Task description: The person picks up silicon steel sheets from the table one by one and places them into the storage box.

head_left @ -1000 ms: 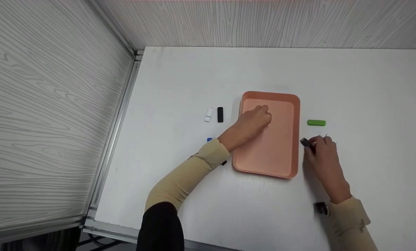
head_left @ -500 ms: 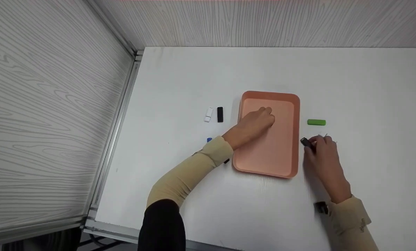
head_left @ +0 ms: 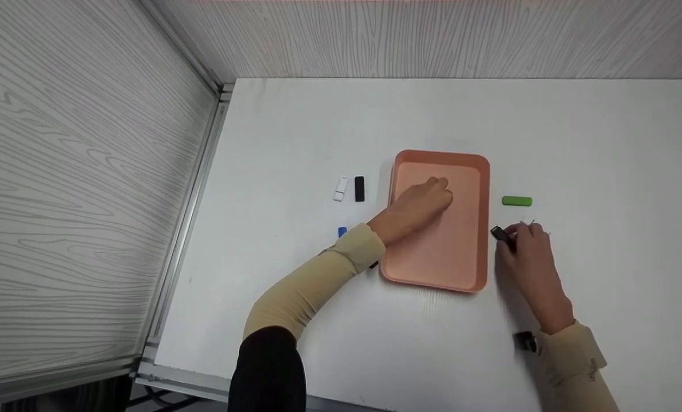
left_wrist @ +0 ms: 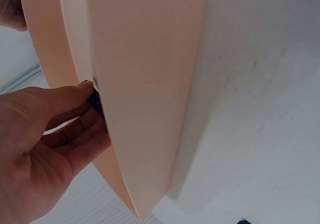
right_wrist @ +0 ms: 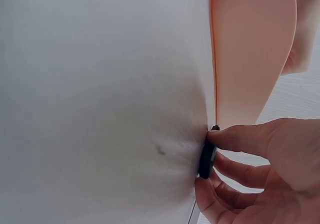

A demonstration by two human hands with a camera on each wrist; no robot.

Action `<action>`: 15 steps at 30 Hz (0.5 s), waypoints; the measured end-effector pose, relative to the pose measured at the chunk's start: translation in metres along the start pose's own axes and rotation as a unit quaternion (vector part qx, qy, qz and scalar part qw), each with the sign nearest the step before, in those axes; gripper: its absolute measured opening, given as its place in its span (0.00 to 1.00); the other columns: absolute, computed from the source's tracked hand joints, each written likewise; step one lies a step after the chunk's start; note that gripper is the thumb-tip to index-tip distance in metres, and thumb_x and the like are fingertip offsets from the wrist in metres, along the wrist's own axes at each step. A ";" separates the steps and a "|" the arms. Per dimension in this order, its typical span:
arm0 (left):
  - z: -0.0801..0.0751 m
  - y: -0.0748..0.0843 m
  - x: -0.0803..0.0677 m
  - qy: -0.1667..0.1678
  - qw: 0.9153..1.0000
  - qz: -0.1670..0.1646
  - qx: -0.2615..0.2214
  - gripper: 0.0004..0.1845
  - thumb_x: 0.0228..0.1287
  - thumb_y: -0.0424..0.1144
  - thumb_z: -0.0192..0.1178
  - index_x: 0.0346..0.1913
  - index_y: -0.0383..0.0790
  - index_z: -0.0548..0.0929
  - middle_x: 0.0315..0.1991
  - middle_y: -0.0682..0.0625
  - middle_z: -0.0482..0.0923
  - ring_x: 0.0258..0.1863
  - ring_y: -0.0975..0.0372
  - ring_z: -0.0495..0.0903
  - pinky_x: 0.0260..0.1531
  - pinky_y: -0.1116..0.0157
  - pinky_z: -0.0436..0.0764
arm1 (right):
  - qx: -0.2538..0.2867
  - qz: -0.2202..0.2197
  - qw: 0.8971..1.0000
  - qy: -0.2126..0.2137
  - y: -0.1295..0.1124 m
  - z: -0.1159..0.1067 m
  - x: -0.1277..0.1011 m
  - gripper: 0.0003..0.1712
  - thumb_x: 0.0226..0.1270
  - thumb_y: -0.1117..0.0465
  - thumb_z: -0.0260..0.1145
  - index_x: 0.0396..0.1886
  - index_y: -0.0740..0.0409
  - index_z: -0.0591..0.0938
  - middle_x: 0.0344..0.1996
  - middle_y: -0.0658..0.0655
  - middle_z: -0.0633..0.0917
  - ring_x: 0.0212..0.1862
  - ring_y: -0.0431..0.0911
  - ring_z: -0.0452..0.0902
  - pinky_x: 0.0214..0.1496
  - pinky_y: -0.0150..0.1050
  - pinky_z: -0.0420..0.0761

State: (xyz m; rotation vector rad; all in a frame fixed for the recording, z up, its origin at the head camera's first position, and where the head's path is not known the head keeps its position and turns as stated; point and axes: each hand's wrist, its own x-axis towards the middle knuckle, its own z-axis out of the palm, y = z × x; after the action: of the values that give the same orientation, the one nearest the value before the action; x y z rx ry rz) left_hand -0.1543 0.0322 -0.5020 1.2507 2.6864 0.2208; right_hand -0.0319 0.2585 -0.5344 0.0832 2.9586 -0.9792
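Note:
Over the inside of a pink tray (head_left: 483,229), my left hand (head_left: 418,206) points down with its fingertips turned away from the head camera. The left wrist view shows that thumb and fingers pinching a small dark stick (left_wrist: 96,103), partly hidden behind the tray wall. To the right of the tray, my right hand (head_left: 534,257) pinches a black USB stick (head_left: 500,233) between thumb and fingers. In the right wrist view this black stick (right_wrist: 207,154) is close to the white tabletop. A green USB stick (head_left: 516,201) lies just beyond the right hand.
Left of the tray lie a white USB stick (head_left: 341,189) and a black one (head_left: 359,189). A blue piece (head_left: 342,232) and a black piece (head_left: 373,264) show beside the left sleeve. Panels (head_left: 432,40) border the table at the back and left.
My left hand has moved slightly to the right within the tray, still low over it. The right hand and its black USB stick have stayed in place.

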 end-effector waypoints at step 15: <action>0.005 0.001 0.001 -0.003 0.999 -0.003 0.034 0.18 0.81 0.28 0.47 0.35 0.41 0.85 0.42 0.45 0.80 0.37 0.60 0.67 0.34 0.68 0.70 | -0.002 -0.008 1.000 0.016 0.001 0.002 0.000 0.15 0.72 0.70 0.63 0.51 0.79 0.78 0.40 0.74 0.76 0.44 0.64 0.69 0.45 0.54 0.70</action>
State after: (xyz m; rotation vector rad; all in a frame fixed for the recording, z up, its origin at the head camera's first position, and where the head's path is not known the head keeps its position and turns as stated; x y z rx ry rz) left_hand -0.1534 0.0340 -0.5072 1.2606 2.7125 0.1254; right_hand -0.0321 0.2576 -0.5368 0.0750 2.9938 -0.9844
